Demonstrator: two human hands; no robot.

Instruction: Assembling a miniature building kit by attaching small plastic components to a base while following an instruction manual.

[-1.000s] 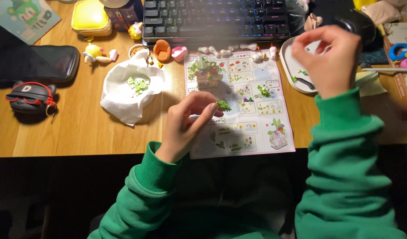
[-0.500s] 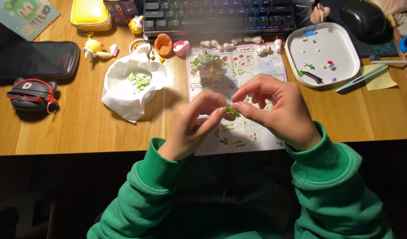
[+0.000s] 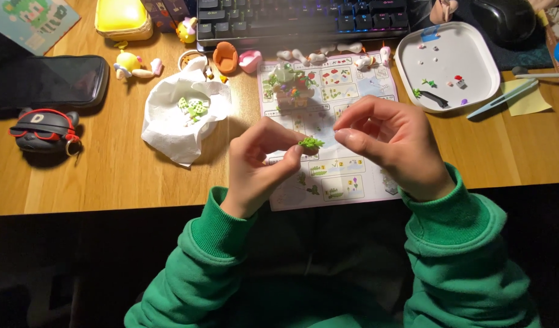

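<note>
Pinching a tiny green plant piece [image 3: 311,143] between thumb and forefinger, the left hand [image 3: 261,161] held it above the instruction sheet [image 3: 352,176]. The right hand [image 3: 392,143] hovered just beside it, fingers curled, apparently holding nothing.

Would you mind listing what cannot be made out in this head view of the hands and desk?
- Small green piece: too small to tell its shape; fingertips of the left hand cover part of it.
- Right hand: whether its grip touches the piece is unclear.
- Instruction sheet: lower middle hidden by both hands.
- Keyboard: cut off by the top edge.
- Bits in the white tray: too small to identify.
</note>
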